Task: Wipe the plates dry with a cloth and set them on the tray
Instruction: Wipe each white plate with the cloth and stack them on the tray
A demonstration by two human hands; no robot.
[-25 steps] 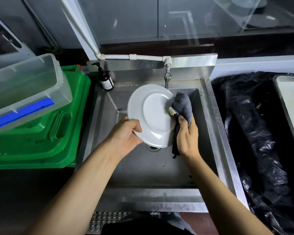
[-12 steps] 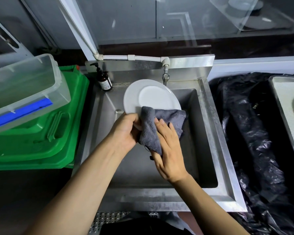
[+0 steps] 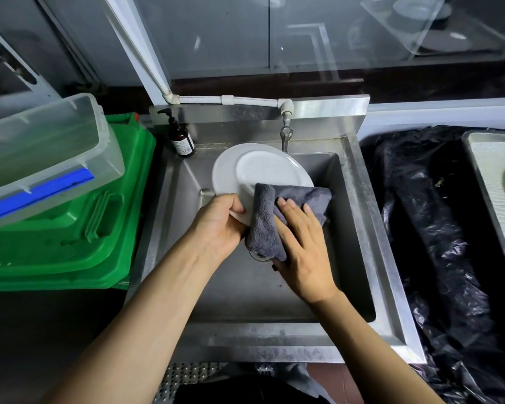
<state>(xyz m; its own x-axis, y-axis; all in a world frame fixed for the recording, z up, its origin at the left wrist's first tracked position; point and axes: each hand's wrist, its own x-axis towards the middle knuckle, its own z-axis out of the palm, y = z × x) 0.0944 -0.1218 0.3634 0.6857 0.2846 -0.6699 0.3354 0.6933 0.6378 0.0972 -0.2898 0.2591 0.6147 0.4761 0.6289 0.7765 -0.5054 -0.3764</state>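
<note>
Two hands work over one steel sink [image 3: 359, 228]. One white plate [image 3: 257, 170], round and smooth with its raised foot ring facing up, is held tilted above the basin, just in front of the tap [image 3: 285, 135]. The left hand [image 3: 216, 225] grips its near rim, thumb curled over the edge. The right hand [image 3: 301, 243] presses one grey, fluffy cloth [image 3: 274, 217] flat against the plate's lower part, fingers straight and close together. One brown pump bottle [image 3: 181, 138] stands at the sink's back left corner. At the far right edge lies one pale tray [image 3: 484, 170], on black plastic sheeting [image 3: 435, 228].
</note>
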